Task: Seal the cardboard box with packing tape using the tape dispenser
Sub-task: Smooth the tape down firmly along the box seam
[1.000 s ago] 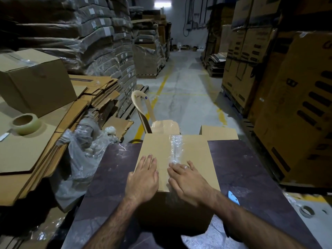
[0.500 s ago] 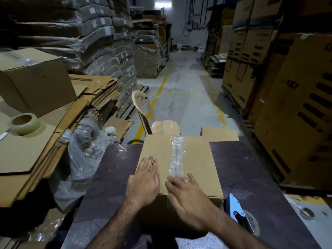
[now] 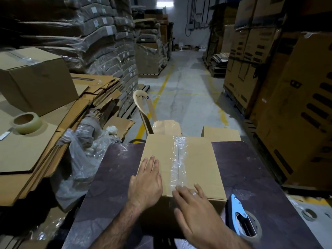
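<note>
A closed cardboard box (image 3: 197, 164) stands on the dark table (image 3: 111, 186), with a strip of clear tape (image 3: 178, 159) running along its top seam. My left hand (image 3: 146, 184) lies flat on the box's near left top, fingers spread. Over the near edge of the box, my right hand (image 3: 195, 212) presses flat where the tape folds down the front. Neither hand holds anything. A blue tape dispenser (image 3: 241, 218) with its roll lies on the table right of the box.
A spare tape roll (image 3: 27, 123) sits on flattened cardboard at left, beside a sealed box (image 3: 36, 79). Crumpled plastic wrap (image 3: 84, 159) hangs off the table's left. A beige chair (image 3: 145, 112) stands behind the box. Stacked cartons (image 3: 296, 114) line the right of the aisle.
My right hand has slid back along the tape from the box top to its near edge. The left hand stayed put. The dispenser came into view at right.
</note>
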Action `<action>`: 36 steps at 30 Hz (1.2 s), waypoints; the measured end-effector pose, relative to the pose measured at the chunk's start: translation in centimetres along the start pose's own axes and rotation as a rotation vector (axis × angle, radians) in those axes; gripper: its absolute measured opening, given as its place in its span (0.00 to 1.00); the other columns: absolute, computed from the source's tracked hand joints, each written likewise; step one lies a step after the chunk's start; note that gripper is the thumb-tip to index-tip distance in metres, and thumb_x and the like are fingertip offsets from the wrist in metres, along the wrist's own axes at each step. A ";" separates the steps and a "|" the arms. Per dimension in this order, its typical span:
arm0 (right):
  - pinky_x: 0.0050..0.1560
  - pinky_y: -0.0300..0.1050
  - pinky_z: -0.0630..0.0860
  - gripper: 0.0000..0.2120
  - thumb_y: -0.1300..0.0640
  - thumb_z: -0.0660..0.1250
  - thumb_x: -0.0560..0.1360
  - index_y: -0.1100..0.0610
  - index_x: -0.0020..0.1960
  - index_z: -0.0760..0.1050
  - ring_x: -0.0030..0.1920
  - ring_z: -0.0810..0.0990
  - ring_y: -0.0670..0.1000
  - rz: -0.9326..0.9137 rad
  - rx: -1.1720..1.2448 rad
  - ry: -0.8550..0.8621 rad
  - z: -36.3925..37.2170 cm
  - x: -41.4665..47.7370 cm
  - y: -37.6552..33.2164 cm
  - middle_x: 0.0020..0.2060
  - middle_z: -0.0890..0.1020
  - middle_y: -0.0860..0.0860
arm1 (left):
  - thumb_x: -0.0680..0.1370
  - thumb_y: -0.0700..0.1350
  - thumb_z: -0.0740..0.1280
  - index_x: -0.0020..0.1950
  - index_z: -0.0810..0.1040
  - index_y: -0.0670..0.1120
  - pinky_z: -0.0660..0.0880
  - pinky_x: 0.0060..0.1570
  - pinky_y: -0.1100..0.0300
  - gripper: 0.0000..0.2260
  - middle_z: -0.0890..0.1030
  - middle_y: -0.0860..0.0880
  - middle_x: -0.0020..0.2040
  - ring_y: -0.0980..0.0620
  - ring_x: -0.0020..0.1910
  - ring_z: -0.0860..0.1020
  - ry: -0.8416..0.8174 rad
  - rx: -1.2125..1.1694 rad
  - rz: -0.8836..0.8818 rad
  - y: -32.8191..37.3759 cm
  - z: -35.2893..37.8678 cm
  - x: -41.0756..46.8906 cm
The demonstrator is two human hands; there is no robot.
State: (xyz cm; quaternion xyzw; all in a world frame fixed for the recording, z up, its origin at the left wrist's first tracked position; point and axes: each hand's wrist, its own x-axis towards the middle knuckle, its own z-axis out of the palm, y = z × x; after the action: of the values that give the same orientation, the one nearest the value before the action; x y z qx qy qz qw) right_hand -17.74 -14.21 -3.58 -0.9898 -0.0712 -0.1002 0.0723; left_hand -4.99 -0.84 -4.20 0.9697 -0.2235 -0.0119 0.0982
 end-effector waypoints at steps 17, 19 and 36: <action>0.75 0.56 0.48 0.25 0.47 0.42 0.78 0.56 0.65 0.68 0.64 0.70 0.50 0.051 0.018 -0.096 -0.6 4.2 2.9 0.64 0.71 0.53 | 0.83 0.52 0.46 0.79 0.48 0.50 0.63 0.69 0.44 0.25 0.44 0.55 0.80 0.56 0.78 0.43 -0.033 -0.008 -0.005 0.1 0.0 -0.3; 0.75 0.55 0.49 0.26 0.47 0.41 0.77 0.57 0.64 0.69 0.62 0.70 0.51 0.070 -0.003 -0.113 -0.3 5.2 2.9 0.63 0.72 0.54 | 0.83 0.52 0.46 0.79 0.48 0.50 0.62 0.69 0.44 0.25 0.44 0.56 0.80 0.56 0.78 0.43 -0.035 -0.014 -0.008 0.1 -0.2 -0.3; 0.74 0.54 0.49 0.20 0.49 0.43 0.76 0.52 0.57 0.70 0.55 0.72 0.49 -0.005 0.123 -0.075 -0.7 1.4 1.1 0.57 0.74 0.49 | 0.83 0.51 0.46 0.79 0.47 0.50 0.62 0.69 0.43 0.24 0.44 0.55 0.80 0.56 0.78 0.42 -0.040 -0.012 -0.003 0.4 -0.4 -0.4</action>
State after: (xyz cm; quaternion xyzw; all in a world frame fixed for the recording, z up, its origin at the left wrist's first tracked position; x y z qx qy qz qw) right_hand -16.38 -15.22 -2.71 -0.9863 -0.0824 -0.0588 0.1301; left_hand -5.45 -0.93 -3.74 0.9690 -0.2237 -0.0328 0.0996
